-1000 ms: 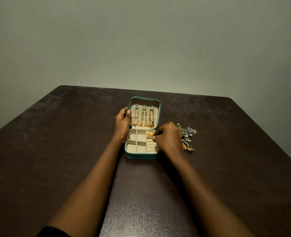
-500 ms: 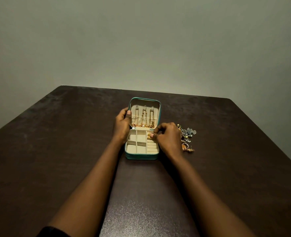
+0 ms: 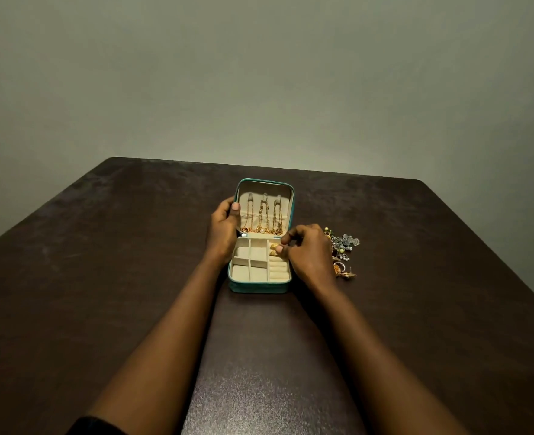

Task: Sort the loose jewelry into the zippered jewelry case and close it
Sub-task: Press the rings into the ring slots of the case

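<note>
Teal jewelry case [image 3: 261, 285] sits open near centre of dark table [image 3: 102, 277], lid [image 3: 292, 199] standing up at the far side. Cream lining inside. Three gold chains [image 3: 262, 218] hang on the lid's hooks, lower ends bunched at the lid pocket w/ a small pearl showing.

Left hand [image 3: 223, 229] grips the lid's left edge, thumb over the front rim, fingers wrapped behind; grasp firm on the lid.

Right hand [image 3: 309, 252] hovers over the tray's right side, at the ring-roll column. Thumb and forefinger pinched together just beside two gold rings [image 3: 273, 248] seated in the far end of the rolls. Cannot tell whether anything is between the fingertips; too small and partly hidden.

Other tray compartments: square cells, left and middle, nothing seen in them.

Loose jewelry pile [image 3: 344, 246] lies on table just right of the case, behind the right hand: silver flower-shaped piece, beaded bits, gold earrings [image 3: 345, 273] at the near end.
</note>
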The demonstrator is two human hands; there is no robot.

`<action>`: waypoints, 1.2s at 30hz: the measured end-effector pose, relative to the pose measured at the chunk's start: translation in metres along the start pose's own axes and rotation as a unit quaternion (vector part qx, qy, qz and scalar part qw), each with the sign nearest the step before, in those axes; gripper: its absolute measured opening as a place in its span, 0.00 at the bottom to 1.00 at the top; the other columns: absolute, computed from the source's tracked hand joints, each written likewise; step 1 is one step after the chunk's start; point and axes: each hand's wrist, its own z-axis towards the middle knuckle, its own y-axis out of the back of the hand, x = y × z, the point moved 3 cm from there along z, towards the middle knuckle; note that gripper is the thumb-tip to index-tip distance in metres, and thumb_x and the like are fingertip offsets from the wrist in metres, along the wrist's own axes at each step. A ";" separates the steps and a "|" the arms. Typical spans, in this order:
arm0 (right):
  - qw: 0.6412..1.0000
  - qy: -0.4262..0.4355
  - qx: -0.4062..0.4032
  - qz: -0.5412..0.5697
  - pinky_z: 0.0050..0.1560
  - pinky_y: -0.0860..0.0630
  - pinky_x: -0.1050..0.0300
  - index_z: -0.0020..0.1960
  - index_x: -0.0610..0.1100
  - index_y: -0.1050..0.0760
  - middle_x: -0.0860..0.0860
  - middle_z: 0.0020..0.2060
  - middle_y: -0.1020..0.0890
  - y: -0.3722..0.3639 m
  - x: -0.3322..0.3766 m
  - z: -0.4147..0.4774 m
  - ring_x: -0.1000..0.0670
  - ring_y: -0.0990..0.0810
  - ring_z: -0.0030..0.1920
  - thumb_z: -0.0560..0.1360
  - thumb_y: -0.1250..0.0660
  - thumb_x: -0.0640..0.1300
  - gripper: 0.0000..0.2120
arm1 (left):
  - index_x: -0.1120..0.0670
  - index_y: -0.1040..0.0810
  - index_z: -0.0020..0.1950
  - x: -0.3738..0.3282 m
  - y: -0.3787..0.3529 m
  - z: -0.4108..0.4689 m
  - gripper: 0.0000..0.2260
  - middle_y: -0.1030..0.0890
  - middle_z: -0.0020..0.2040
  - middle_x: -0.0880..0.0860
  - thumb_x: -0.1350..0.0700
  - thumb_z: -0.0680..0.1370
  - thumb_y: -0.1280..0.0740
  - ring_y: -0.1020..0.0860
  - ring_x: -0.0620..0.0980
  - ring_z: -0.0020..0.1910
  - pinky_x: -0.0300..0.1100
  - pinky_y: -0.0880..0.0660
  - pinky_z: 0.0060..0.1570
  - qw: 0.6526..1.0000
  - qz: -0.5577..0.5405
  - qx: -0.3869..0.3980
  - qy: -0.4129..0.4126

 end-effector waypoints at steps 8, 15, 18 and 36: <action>0.996 -0.073 -0.045 0.005 0.39 0.27 0.66 0.43 0.41 0.19 0.46 0.44 0.18 0.037 -0.015 0.016 0.53 0.23 0.38 0.70 0.29 0.37 0.02 | 0.62 0.29 0.63 0.000 0.000 0.000 0.13 0.22 0.46 0.50 0.59 0.83 0.48 0.22 0.46 0.45 0.42 0.23 0.46 1.000 -0.009 0.001 0.006; 0.978 -0.201 0.007 -0.062 0.46 0.23 0.55 0.37 0.37 0.19 0.44 0.36 0.17 0.084 -0.057 0.020 0.48 0.19 0.42 0.69 0.29 0.35 0.02 | 0.63 0.29 0.62 0.000 0.000 0.001 0.13 0.22 0.46 0.50 0.59 0.82 0.48 0.22 0.47 0.45 0.45 0.24 0.49 1.000 -0.006 0.000 0.007; 0.973 -0.210 0.057 -0.083 0.46 0.24 0.56 0.34 0.40 0.20 0.47 0.32 0.19 0.085 -0.059 0.019 0.50 0.21 0.40 0.70 0.31 0.35 0.07 | 0.61 0.29 0.61 -0.001 0.000 -0.001 0.13 0.22 0.46 0.50 0.59 0.82 0.48 0.22 0.46 0.45 0.43 0.24 0.48 1.000 -0.010 0.002 0.006; 0.953 -0.216 0.046 -0.207 0.47 0.27 0.53 0.53 0.36 0.25 0.38 0.56 0.22 0.073 -0.043 0.013 0.38 0.22 0.55 0.70 0.28 0.41 0.14 | 0.62 0.29 0.61 0.000 0.000 0.000 0.13 0.21 0.45 0.50 0.59 0.82 0.47 0.22 0.46 0.45 0.45 0.24 0.49 1.000 -0.009 -0.001 0.003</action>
